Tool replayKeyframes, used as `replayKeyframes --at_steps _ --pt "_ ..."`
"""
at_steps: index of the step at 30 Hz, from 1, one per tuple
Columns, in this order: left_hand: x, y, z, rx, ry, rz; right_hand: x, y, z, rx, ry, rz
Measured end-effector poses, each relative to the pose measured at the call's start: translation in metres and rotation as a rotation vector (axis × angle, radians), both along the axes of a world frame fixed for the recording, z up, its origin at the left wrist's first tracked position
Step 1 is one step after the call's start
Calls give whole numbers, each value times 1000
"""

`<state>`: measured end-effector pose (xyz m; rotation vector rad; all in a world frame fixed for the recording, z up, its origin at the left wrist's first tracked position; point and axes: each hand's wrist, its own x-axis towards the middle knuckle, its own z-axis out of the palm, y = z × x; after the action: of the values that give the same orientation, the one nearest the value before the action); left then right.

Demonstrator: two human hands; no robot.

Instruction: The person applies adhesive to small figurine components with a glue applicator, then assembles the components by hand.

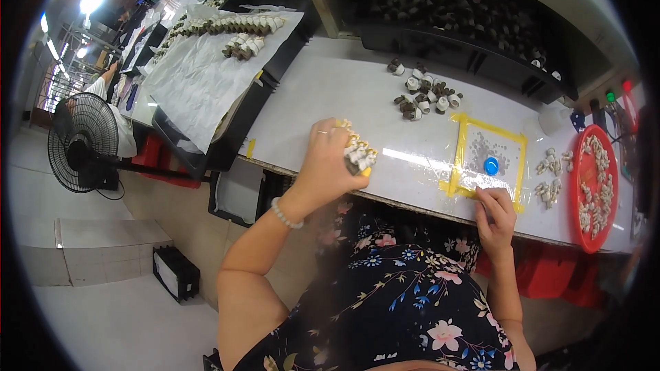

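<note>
My left hand (pixel 323 165), with a ring and a beaded bracelet, is closed round a block of small white-and-brown pieces (pixel 359 154) lined up in rows, with yellow at its ends. It hangs over the front edge of the white worktable (pixel 295 106). My right hand (pixel 496 214) is at the table's front edge, fingers curled together by the lower side of a yellow-taped square (pixel 459 154). Whatever those fingers hold, if anything, is hidden. Just beyond them a round blue piece (pixel 491 166) lies inside the square, among grey smudges.
Loose brown-and-white pieces (pixel 425 93) lie behind the square. Small pale pieces (pixel 548 192) sit beside a red tray (pixel 576 165) of similar ones. A black bin (pixel 474 48) of dark pieces stands at the back. Left, a paper-lined black tray (pixel 206 89) holds rows; a fan (pixel 82 143) stands beyond.
</note>
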<state>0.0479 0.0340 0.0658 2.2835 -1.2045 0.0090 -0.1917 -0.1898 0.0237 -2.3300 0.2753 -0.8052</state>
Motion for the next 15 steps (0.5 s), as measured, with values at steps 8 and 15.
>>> replayKeyframes --at_steps 8,15 --pt "141 56 126 -112 -229 365 -2 -1 1 -4 33 6" --pt "255 81 120 68 -284 414 -2 -1 0 -9 23 -5"
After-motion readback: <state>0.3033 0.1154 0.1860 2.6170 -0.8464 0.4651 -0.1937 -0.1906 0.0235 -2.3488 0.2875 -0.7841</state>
